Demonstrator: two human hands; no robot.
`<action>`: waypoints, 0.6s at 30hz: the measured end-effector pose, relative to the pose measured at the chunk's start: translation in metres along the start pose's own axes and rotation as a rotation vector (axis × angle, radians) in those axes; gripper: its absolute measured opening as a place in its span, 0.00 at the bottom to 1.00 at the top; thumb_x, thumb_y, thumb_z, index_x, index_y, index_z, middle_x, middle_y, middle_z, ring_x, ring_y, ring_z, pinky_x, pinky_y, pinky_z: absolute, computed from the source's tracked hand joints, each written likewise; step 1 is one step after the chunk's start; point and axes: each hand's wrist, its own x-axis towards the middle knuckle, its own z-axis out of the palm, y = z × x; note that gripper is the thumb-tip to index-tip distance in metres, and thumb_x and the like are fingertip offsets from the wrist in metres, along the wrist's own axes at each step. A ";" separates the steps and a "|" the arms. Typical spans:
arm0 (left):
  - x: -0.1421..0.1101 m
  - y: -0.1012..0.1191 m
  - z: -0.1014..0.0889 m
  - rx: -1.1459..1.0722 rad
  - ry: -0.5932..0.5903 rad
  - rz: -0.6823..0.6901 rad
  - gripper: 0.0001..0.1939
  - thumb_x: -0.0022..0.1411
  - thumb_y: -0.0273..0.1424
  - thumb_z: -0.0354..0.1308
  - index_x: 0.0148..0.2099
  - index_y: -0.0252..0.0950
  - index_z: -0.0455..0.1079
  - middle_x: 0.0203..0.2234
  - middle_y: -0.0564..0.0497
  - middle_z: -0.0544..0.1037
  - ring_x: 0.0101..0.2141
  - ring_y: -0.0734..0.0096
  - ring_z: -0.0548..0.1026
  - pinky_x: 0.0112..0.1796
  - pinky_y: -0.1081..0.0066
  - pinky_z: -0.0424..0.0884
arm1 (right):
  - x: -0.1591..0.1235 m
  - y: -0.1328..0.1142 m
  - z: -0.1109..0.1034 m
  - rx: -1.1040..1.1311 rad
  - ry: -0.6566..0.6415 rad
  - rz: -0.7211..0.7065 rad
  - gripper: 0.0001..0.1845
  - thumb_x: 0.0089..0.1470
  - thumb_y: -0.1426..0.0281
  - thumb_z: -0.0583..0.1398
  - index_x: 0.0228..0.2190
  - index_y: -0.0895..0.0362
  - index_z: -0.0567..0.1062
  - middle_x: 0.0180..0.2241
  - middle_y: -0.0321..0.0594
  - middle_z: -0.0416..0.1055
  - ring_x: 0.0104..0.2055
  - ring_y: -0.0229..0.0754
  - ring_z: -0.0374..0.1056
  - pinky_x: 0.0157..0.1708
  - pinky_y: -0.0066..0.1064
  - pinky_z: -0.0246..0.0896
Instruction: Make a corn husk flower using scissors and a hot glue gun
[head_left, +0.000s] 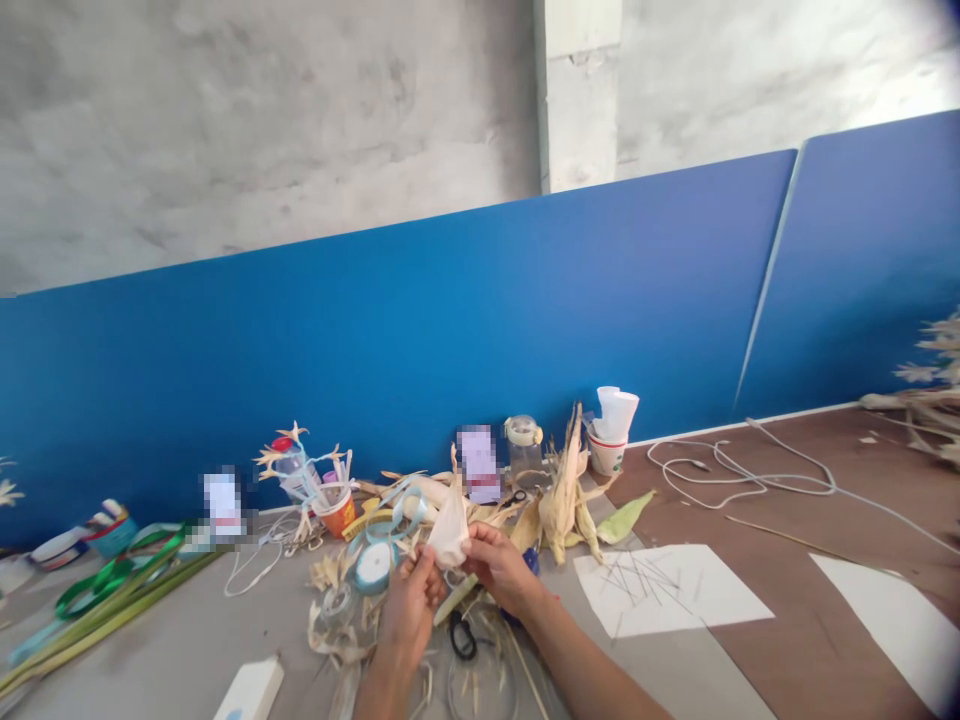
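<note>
Both my hands meet low in the middle of the view over a heap of dry corn husks (559,505). My left hand (409,605) and my right hand (499,565) each pinch the lower edge of one pale, folded corn husk piece (450,525), which stands upright between them. A light blue ribbon roll (373,565) lies just left of my left hand. Black-handled scissors (461,635) rest on the table right below my hands.
A blue partition (450,330) backs the table. Along it stand a paper cup with sticks (337,510), a plastic bottle (292,470), a clear jar (525,450) and a cup of white paper (611,440). Green ribbon (112,575) lies left, white sheets (664,590) and a white cable (750,470) right.
</note>
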 end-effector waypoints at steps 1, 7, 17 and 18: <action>-0.001 -0.001 0.000 0.002 -0.013 -0.009 0.24 0.42 0.44 0.66 0.22 0.37 0.53 0.11 0.64 0.52 0.14 0.84 0.48 0.18 0.77 0.47 | 0.000 0.000 0.000 0.020 0.010 -0.008 0.12 0.36 0.69 0.67 0.20 0.60 0.70 0.16 0.31 0.64 0.18 0.30 0.55 0.21 0.23 0.46; 0.001 -0.007 -0.002 0.141 -0.131 0.015 0.20 0.45 0.44 0.64 0.27 0.33 0.64 0.12 0.63 0.53 0.15 0.85 0.46 0.18 0.77 0.43 | 0.006 0.001 0.001 0.014 0.089 -0.079 0.12 0.37 0.66 0.67 0.23 0.59 0.71 0.17 0.31 0.66 0.16 0.29 0.55 0.19 0.23 0.45; -0.004 -0.009 0.002 0.136 -0.178 -0.041 0.21 0.42 0.42 0.66 0.23 0.34 0.59 0.11 0.63 0.51 0.15 0.85 0.45 0.18 0.76 0.43 | 0.006 -0.005 0.010 -0.032 0.099 -0.128 0.10 0.39 0.67 0.65 0.25 0.58 0.71 0.17 0.29 0.64 0.17 0.28 0.52 0.19 0.23 0.44; -0.004 -0.010 0.002 0.133 -0.187 -0.049 0.21 0.42 0.42 0.66 0.22 0.34 0.59 0.11 0.63 0.51 0.15 0.85 0.46 0.18 0.77 0.43 | 0.005 -0.007 0.012 -0.013 0.090 -0.128 0.10 0.39 0.67 0.65 0.25 0.58 0.72 0.18 0.30 0.64 0.17 0.28 0.52 0.20 0.23 0.45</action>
